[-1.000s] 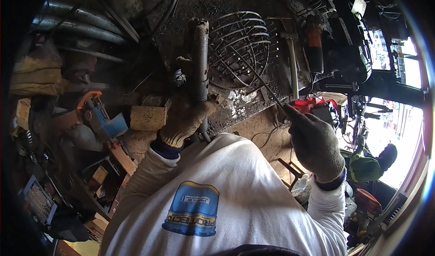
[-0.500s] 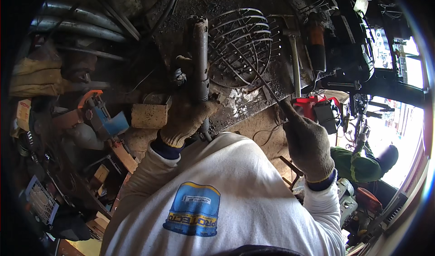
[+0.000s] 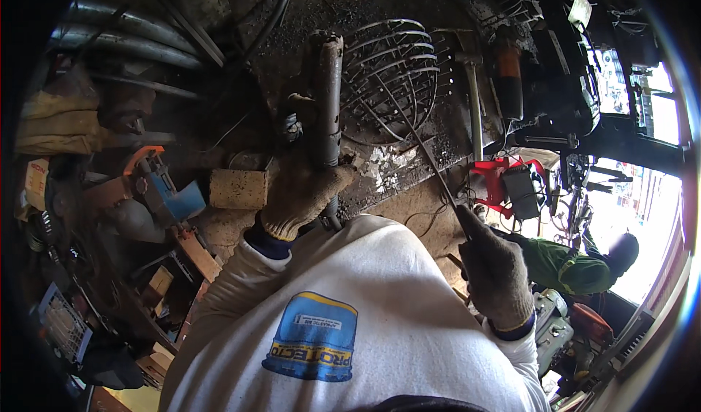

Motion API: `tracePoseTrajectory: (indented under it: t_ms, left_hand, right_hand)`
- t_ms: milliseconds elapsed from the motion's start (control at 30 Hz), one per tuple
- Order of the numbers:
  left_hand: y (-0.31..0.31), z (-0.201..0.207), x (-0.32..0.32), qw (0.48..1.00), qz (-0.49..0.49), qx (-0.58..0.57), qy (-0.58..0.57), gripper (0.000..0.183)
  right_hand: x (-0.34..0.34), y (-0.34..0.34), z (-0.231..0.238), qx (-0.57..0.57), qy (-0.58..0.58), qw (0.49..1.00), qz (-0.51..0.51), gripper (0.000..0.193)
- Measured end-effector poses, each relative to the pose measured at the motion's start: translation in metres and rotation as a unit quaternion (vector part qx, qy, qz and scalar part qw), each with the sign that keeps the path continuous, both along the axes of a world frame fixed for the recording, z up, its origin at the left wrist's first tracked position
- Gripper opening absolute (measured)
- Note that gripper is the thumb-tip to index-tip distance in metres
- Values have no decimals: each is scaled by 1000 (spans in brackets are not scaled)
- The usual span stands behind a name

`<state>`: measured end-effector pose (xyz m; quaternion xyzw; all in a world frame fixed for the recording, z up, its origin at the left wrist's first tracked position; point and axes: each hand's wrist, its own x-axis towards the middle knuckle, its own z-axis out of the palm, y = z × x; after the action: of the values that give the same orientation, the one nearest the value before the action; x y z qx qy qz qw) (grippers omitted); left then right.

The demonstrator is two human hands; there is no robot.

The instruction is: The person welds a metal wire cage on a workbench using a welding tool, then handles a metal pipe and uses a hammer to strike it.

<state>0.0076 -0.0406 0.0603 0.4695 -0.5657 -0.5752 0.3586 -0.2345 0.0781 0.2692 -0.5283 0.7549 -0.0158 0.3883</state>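
In a worn knit glove, my left hand is closed around the lower part of an upright-looking thick metal tube. The tube's top end is rusty, and its lower end comes out below my fist near my shirt. My right hand, gloved in dirty grey, grips one end of a long thin metal rod. From that fist the rod slants away to the left, its far part over a round grid of bent metal bars. Whether the rod touches the bars I cannot tell. The fingers of my right hand are partly hidden.
A hammer lies right of the grid on the dark, grimy worktop. Left of my left hand sits a tan block, and further left a blue and orange tool. A red stool and a person in green are at the right.
My right hand has drawn back toward me with the rod. The top of the tube in my left hand has shifted slightly right, and the view has moved a little.
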Motion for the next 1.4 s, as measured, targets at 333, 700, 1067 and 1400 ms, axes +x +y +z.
tracePoseTrajectory:
  t_ms: [333, 700, 1067, 1400]
  left_hand:
    - [-2, 8, 0, 997, -1, 42, 60, 35]
    - [-3, 6, 0, 1000, -1, -8, -7, 39]
    - [-4, 4, 1, 995, -20, 48, 87, 31]
    - [-6, 4, 2, 998, -31, -7, 60, 31]
  right_hand:
    - [25, -4, -14, -51, -142, 988, -36, 58]
    - [41, -1, -11, 25, -231, 961, -149, 61]
    - [50, 15, -41, -84, -152, 979, -108, 55]
    - [51, 12, -50, -116, -122, 982, -79, 56]
